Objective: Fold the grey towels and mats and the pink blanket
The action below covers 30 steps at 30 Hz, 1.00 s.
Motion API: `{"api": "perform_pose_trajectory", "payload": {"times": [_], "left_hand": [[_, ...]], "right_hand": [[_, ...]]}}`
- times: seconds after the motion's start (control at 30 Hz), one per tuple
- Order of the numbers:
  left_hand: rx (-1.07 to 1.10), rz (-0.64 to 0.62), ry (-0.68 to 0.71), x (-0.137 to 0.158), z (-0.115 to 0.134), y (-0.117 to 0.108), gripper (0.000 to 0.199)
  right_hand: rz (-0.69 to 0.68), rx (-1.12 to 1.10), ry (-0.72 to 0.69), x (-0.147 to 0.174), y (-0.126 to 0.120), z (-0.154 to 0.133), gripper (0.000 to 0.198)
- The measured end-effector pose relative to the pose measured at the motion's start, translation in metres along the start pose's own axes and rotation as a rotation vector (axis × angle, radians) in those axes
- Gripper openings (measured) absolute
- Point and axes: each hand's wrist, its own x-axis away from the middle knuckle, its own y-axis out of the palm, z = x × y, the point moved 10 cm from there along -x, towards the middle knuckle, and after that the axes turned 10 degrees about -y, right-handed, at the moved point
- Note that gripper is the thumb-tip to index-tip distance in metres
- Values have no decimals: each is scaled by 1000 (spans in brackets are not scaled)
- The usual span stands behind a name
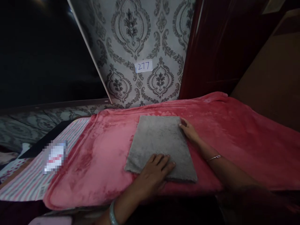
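A grey plush cloth (157,134), roughly rectangular, lies flat on a pink plush blanket (105,150). My left hand (157,168) rests on the cloth's near edge, palm down with fingers spread. At the far right corner of the cloth is my right hand (188,129). Its thumb and fingers are bent round that corner, and the fingertips are partly hidden. Whether the cloth is folded in layers cannot be made out.
A striped cloth (72,131) with a blurred label pokes out left of the blanket. Behind stand a dark screen (47,53), a patterned wall with a paper marked 277 (143,66), and a dark red panel (215,47). A brown board (274,72) leans at right.
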Motion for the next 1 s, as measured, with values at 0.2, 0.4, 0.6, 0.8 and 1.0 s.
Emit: {"api": "perform_pose_trajectory", "payload": {"times": [0.2, 0.4, 0.6, 0.8, 1.0], "left_hand": [[-49, 23, 2, 2, 6, 7, 63], [-51, 101, 27, 16, -1, 13, 68], [-40, 382, 30, 25, -3, -9, 62], [157, 547, -103, 56, -11, -46, 29], [1443, -80, -732, 85, -46, 41, 45]], "right_hand": [[60, -340, 146, 48, 2, -7, 62], [-178, -678, 479, 132, 38, -24, 36], [-256, -926, 805, 200, 67, -48, 37], [-173, -963, 916, 213, 68, -54, 30], [-168, -956, 897, 199, 66, -70, 33]]}}
